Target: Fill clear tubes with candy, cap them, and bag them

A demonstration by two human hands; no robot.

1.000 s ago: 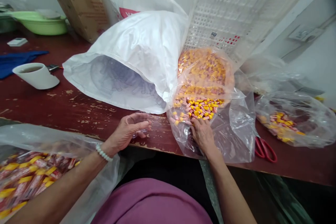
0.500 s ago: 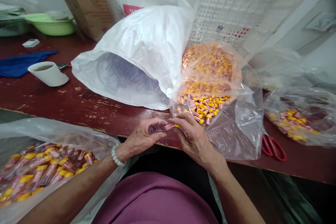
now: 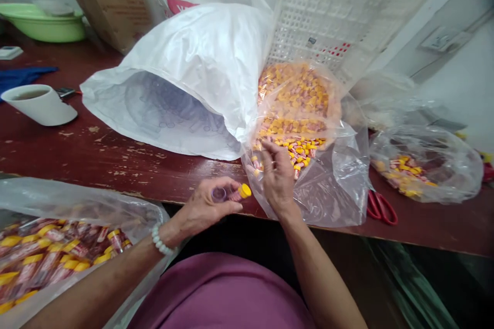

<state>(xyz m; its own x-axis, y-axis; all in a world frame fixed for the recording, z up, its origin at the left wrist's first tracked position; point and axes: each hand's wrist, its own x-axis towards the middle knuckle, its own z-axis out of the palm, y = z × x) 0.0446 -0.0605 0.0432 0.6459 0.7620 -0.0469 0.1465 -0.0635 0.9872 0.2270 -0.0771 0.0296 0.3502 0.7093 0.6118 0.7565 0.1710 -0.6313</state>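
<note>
My left hand (image 3: 196, 208) is closed around two small clear plastic tubes above the table's front edge. One, an uncapped tube (image 3: 218, 195), turns its round mouth toward me; the other, a capped tube (image 3: 244, 192), has a yellow cap and reddish contents. At the mouth of a clear plastic bag (image 3: 332, 200), my right hand (image 3: 281, 180) has its fingers bent and apart, with nothing visible between them. Many small yellow-capped pieces (image 3: 301, 151) fill that bag. Just beyond my left hand, a white sack (image 3: 200, 46) lies with its mouth toward me, clear tubes inside.
Lower left, a plastic-lined container holds larger yellow-capped tubes (image 3: 48, 262). Red-handled scissors (image 3: 382, 208) and another clear bag (image 3: 443, 164) lie to the right. A white cup (image 3: 46, 110) with dark liquid stands left. Behind are a white perforated crate (image 3: 328, 15) and a cardboard box (image 3: 111, 5).
My right hand has left the tube in my left hand and moved up to the bag of small pieces. The yellow cap now shows uncovered. The view has shifted slightly right.
</note>
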